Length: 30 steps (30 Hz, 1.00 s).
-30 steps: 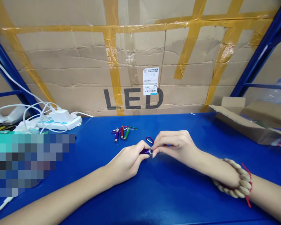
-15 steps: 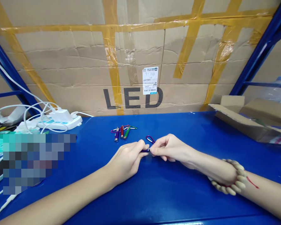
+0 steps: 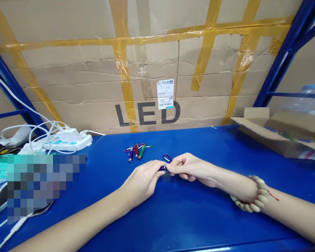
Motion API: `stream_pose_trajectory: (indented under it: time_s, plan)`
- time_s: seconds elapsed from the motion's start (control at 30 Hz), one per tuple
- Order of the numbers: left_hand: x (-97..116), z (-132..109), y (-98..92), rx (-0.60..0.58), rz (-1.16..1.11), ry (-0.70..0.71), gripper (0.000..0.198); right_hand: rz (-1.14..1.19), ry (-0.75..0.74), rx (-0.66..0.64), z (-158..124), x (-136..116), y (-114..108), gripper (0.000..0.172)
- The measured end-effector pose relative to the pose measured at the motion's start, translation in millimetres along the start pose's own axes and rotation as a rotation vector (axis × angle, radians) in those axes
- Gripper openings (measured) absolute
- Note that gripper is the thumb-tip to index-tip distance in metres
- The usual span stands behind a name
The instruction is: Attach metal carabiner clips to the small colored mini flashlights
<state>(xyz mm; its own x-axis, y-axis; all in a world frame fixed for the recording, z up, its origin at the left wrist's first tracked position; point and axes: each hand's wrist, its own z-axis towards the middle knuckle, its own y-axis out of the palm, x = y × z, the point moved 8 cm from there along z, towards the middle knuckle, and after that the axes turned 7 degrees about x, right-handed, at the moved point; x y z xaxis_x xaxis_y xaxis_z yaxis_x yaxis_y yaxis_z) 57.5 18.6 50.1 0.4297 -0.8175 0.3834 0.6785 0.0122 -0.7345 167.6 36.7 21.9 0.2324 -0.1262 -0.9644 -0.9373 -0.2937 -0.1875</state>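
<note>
Closed around a small purple keychain flashlight (image 3: 162, 168) is my left hand (image 3: 143, 180), which hides most of the tube. My right hand (image 3: 191, 168) pinches the silver end of that flashlight between thumb and fingertips. A purple carabiner clip (image 3: 167, 158) sticks out just beyond the right fingertips; how it joins the flashlight is hidden. Farther back lie three similar flashlights side by side with clips: a purple one (image 3: 131, 154), a red one (image 3: 136, 151) and a green one (image 3: 141, 152).
A white power strip (image 3: 81, 142) with tangled cables sits at the left of the blue tabletop (image 3: 199, 217). Beside it a patch of the view is pixelated. An open cardboard box (image 3: 265, 140) stands at the right. A taped carton (image 3: 94, 80) marked LED forms the back.
The view has tilted and shifted slightly. My left fingers have moved a little on the flashlight, so more of its purple tube shows. Both hands still hold it.
</note>
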Motion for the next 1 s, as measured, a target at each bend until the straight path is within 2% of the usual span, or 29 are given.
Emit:
stream_pose_trajectory:
  time_s: [0.17,0.43,0.67,0.8,1.0]
  plan:
    - [1.2,1.5,-1.1,-0.017,0.02,-0.014,0.023,0.003,-0.031,-0.01,0.8,-1.9,1.0,0.04]
    - [0.9,2.5,0.2,-0.045,0.012,-0.055,0.022,0.015,0.009,0.023,-0.4,-0.8,-0.2,0.042]
    - [0.5,1.4,-3.1,-0.011,0.02,-0.063,0.021,0.046,0.014,0.049,2.0,-2.3,-5.8,0.041]
    - [3.0,1.7,-5.4,0.011,0.033,-0.005,0.027,0.003,-0.039,0.06,5.5,-6.2,-9.9,0.04]
    - [1.1,2.8,-1.6,-0.017,0.055,0.048,0.025,-0.241,-0.202,0.083,9.1,-13.7,-14.9,0.039]
